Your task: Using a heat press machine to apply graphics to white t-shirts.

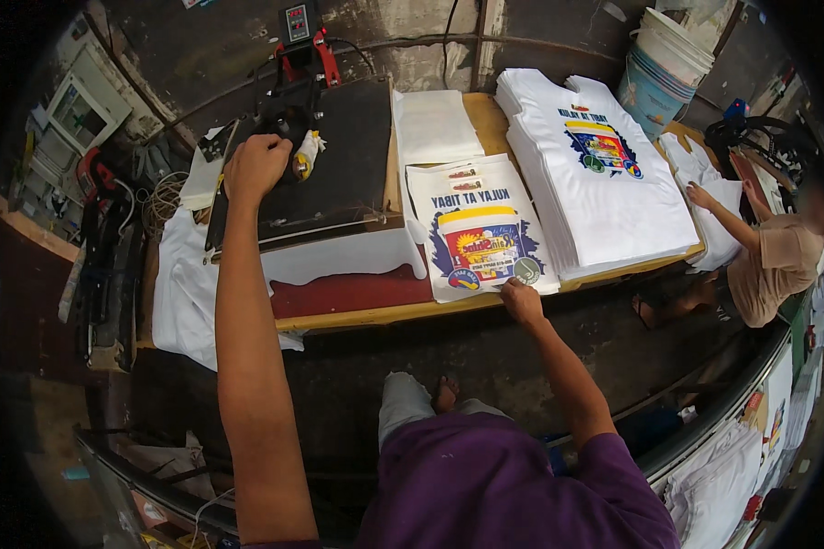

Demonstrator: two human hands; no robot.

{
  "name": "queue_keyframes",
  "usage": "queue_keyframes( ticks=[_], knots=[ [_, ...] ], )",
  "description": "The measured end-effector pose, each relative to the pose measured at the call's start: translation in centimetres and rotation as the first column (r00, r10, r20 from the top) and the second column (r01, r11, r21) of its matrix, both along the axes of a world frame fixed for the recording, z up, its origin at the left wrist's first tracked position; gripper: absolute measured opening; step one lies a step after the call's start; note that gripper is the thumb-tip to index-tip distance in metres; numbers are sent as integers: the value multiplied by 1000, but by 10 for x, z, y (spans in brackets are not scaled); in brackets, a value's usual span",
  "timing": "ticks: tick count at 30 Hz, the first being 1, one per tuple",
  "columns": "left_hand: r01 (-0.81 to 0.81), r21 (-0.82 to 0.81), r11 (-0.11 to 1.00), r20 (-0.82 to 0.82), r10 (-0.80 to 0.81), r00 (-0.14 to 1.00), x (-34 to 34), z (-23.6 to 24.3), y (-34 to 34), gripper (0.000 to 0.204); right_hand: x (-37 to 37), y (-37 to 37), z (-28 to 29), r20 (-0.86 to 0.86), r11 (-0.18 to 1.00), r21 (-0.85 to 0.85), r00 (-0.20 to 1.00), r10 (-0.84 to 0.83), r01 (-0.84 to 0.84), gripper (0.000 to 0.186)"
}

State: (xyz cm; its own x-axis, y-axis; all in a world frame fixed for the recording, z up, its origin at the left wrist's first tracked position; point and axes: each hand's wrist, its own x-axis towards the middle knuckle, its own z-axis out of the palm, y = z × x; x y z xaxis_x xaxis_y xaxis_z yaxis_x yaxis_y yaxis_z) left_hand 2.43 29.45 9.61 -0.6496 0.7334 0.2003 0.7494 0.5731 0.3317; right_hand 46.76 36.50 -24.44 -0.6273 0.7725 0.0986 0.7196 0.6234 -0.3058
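Note:
A heat press with a wide black top plate (352,165) is closed over a white shirt (339,259) on a dark red base. My left hand (256,166) is closed at the black handle (291,121) on top of the press. A cloth-wrapped bit (309,156) is tied close by. To the right of the press lies a pile of printed transfer sheets (483,215) with a mirrored colourful bucket design. At its near right corner my right hand (521,300) pinches the top sheet's edge.
A tall stack of printed white shirts (604,192) stands right of the sheets, and plain paper (438,128) lies behind them. Buckets (661,78) are at the back right. A co-worker (778,252) handles white shirts at far right. Another press (110,247) stands left.

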Motion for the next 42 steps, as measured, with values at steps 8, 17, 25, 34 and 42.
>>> queue_keyframes(
  ticks=[8,17,25,34,42],
  knots=[
    [5,2,1000,-8,-5,1000,-5,-3,1,34,8,2,1,-253,970,-195,963,95,-147,16],
    [0,20,1000,-9,1,1000,-3,-5,3,35,8,7,7,-339,981,-147,938,71,-127,16],
    [-6,5,1000,-4,6,1000,-2,-4,3,34,4,12,18,-366,993,10,924,-108,120,8],
    [-20,-14,1000,29,21,999,1,1,1,34,19,34,37,-690,900,29,661,-296,434,8],
    [-17,-22,1000,17,17,1000,1,1,-1,35,12,21,48,-618,928,147,765,-183,341,13]
  ],
)
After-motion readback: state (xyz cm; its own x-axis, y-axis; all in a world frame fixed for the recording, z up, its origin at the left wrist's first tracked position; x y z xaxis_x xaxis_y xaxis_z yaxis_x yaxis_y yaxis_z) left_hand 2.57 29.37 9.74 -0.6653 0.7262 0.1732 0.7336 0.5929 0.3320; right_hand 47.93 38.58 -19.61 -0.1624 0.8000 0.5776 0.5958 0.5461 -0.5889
